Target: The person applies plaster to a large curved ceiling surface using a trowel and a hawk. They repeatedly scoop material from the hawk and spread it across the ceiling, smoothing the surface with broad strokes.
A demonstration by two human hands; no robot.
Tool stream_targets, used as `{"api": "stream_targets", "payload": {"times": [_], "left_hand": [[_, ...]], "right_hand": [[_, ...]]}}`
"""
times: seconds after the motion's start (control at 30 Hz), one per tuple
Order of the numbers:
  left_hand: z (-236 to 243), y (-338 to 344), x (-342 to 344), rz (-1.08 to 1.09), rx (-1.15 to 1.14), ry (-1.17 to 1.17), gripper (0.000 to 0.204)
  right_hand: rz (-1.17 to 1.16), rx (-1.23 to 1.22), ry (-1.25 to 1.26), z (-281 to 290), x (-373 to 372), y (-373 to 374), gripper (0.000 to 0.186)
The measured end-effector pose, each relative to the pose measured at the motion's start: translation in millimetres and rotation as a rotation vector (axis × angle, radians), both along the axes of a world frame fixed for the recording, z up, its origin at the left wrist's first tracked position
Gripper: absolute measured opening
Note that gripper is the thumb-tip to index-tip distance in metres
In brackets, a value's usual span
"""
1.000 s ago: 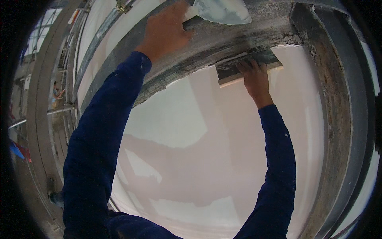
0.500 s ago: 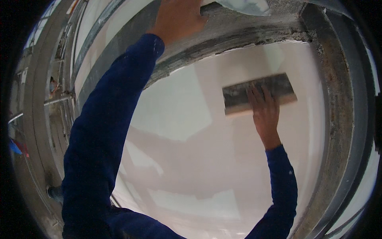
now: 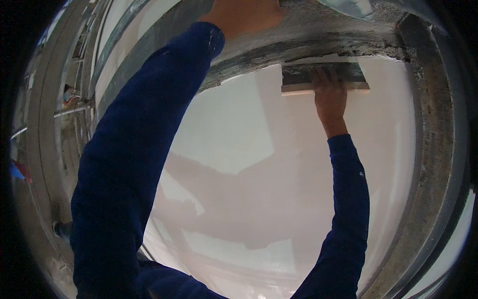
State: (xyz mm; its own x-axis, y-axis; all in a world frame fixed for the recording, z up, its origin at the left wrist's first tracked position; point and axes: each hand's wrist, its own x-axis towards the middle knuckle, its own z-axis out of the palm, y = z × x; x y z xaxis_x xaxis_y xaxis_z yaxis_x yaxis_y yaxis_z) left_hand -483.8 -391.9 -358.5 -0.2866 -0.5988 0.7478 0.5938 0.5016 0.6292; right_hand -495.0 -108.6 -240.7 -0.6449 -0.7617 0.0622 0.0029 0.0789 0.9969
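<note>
My right hand (image 3: 330, 102) grips a wide putty knife (image 3: 352, 74), its fingers spread over the dark blade and its palm at the pale, wood-coloured strip along the lower edge. The knife lies nearly level against a smooth white wall panel (image 3: 224, 119), close under the rough grey beam (image 3: 318, 42) that borders the panel's top. Up at the beam is my left hand (image 3: 246, 17), arm stretched out. The picture's upper edge cuts it off, and its fingers cannot be made out. Dark blue sleeves cover both my arms.
A rough grey-brown upright (image 3: 435, 149) bounds the panel on the right. A pale, smeared piece (image 3: 351, 7) sits above the beam. At far left are long grey rails, a metal tube (image 3: 72, 110) and a small blue and red thing (image 3: 21, 171).
My right hand has slid the putty knife up the panel to just below the beam, and the blade has turned more level. The view has shifted slightly; my left hand stays at the beam.
</note>
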Motion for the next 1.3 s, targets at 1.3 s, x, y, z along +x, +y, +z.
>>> {"api": "stream_targets", "payload": {"times": [1.3], "left_hand": [[-13, 0, -30, 0.211, -0.042, 0.265, 0.045]], "right_hand": [[-0.042, 0.035, -0.04, 48, -6, -1, 0.055]]}}
